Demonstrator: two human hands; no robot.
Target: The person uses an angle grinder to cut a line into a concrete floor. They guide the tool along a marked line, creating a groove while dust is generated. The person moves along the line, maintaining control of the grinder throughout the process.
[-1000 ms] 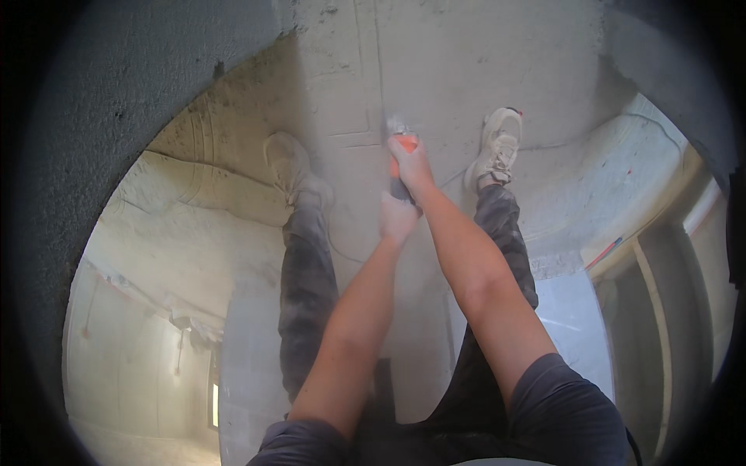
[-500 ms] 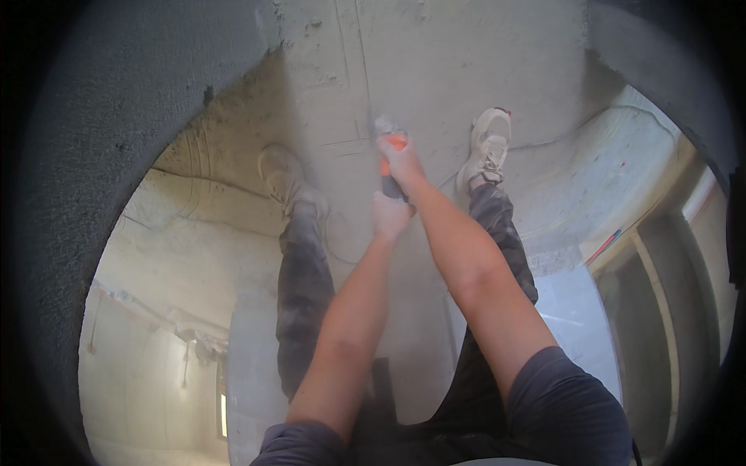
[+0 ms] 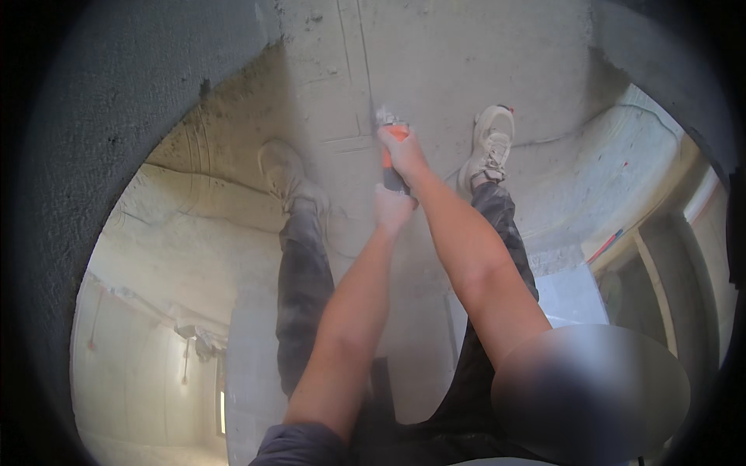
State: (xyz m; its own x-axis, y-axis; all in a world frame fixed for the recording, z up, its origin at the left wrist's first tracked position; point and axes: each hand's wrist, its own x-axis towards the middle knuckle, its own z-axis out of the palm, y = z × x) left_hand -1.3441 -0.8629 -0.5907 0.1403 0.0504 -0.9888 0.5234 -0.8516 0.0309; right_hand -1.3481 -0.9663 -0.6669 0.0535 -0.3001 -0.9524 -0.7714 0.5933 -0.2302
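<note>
Both my hands are on an orange and black angle grinder (image 3: 397, 132), low over the dusty concrete floor between my feet. My right hand (image 3: 407, 157) wraps round its orange front part. Behind it, my left hand (image 3: 394, 208) is closed round the dark rear of the body. The grinder's head is hazed by pale dust, so its disc and its contact with the floor cannot be made out. Thin straight grooves (image 3: 346, 143) are cut in the floor just left of the head, with two long lines running away from me.
My beige shoes, left (image 3: 286, 172) and right (image 3: 491, 144), stand either side of the grinder. A thin dark cable (image 3: 339, 253) curves over the floor near my left leg. Rough grey walls rise at both sides. A blurred oval (image 3: 590, 392) covers my right upper arm.
My hands and the grinder stay nearly in place. Dust round the head looks thinner, showing more of the grinder. A blurred oval now covers my right sleeve.
</note>
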